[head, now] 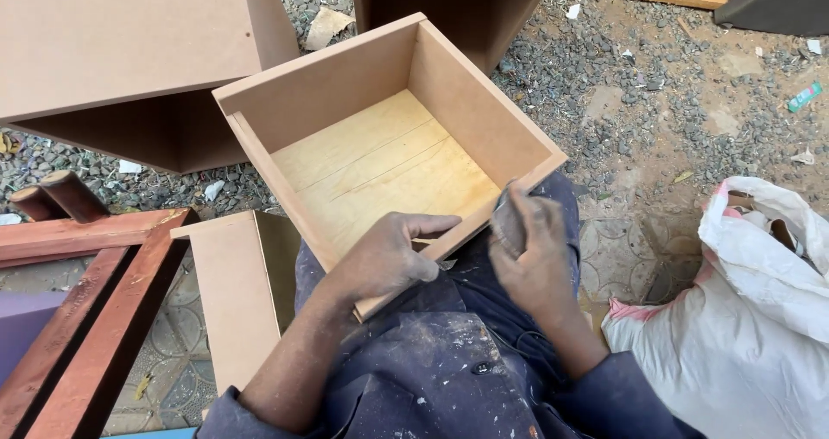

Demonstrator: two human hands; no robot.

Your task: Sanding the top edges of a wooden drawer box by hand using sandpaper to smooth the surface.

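One head-worn camera looks steeply down, close over the lap, at an open box [389, 154] and gravel ground [656, 102].

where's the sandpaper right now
In the head view, the sandpaper is in the right hand, pressed on the near right edge of the open wooden box on the lap.

Both forearms reach forward from the bottom of the view, bare below rolled-up dark blue sleeves and dusted pale. The left hand [389, 253] lies knuckles up, fingers curled inward and closed in a grip, thumb stretched to the right. The right hand [531, 253] stands just beside it, back of the hand toward the camera, fingers folded down and pressed together, its wrist bent slightly inward. The two hands are near each other, not touching.
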